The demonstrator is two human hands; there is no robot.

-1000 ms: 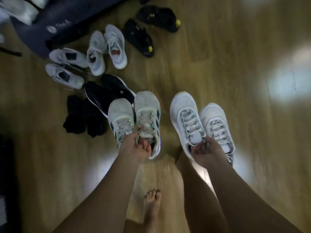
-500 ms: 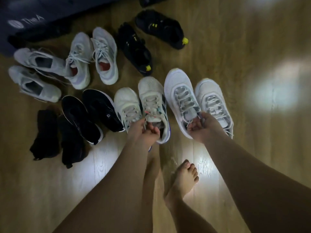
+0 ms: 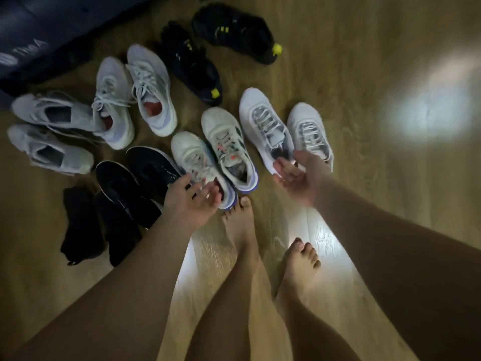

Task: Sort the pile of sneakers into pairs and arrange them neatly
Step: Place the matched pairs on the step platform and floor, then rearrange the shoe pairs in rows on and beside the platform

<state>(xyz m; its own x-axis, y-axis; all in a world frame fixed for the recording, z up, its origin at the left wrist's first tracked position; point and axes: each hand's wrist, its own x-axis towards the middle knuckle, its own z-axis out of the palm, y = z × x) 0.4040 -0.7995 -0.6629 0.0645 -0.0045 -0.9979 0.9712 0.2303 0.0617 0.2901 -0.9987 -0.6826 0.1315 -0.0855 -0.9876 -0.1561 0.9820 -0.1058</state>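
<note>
- Change: half a second ago both hands pinched sneaker heels. Now both have let go.
- Left hand (image 3: 192, 201) released, fingers loose, over the heel of the grey-white sneakers with coral laces (image 3: 229, 144). Touching or just above, cannot tell.
- Right hand (image 3: 299, 175) released, palm up, holding nothing, just at the heels of the white sneakers (image 3: 265, 126).
- Both pairs sit on the wood floor (image 3: 364, 74), side by side, toes pointing away. The grey-white pair lies between the black white-soled sneakers (image 3: 153, 168) and the white pair.
- Judgement: these two pairs are placed.
- Pale grey pair (image 3: 151, 89), pale pair on their sides (image 3: 52, 113) and black-and-yellow pair (image 3: 192, 63) look matched, but angles are uneven, so straightening is likely left.
- Black soft items (image 3: 80, 222): socks or slippers, cannot tell.
</note>
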